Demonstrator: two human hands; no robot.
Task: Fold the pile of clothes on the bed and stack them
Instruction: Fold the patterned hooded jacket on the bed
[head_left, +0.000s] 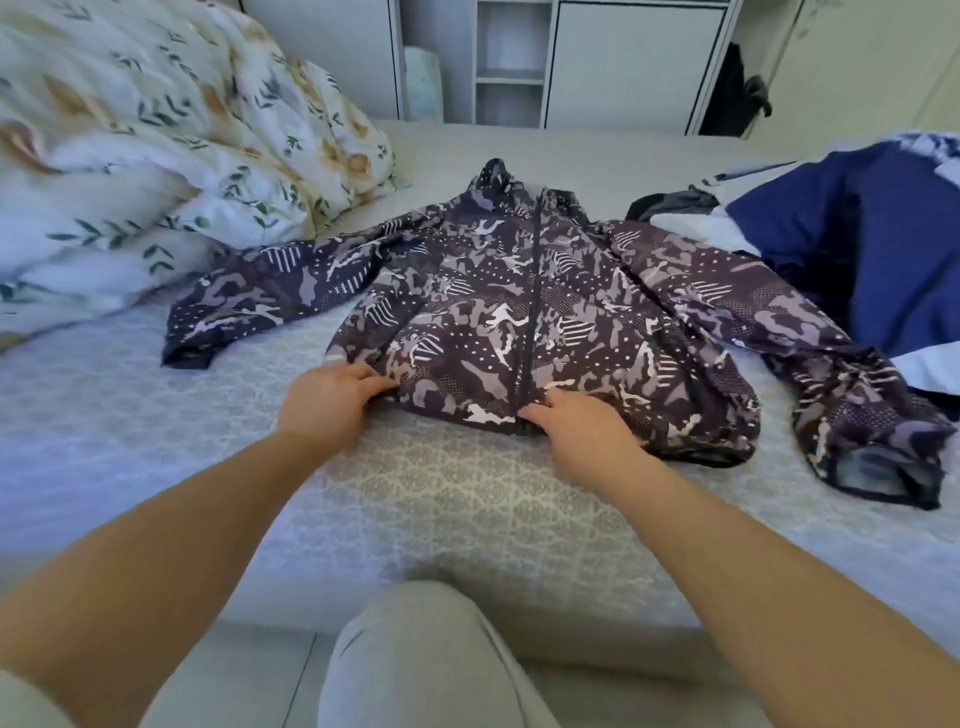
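Head view: dark camouflage-print zip jacket (519, 312) lies spread mid-bed, hem toward the near edge; left hand (332, 397) and right hand (576, 431), fingers curled, pinch it. Slick fabric could slip, skewing the fold.

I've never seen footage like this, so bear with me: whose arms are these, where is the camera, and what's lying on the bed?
There is no machine here. A person wears a wide-angle camera on the head, looking forward and down, so the arms are their own. The left hand and right hand rest on the bottom hem of a patterned jacket, spread face up on the bed with its sleeves out. Whether the fingers pinch the fabric is unclear. A floral duvet lies bunched at the left, and a blue and white garment at the right.
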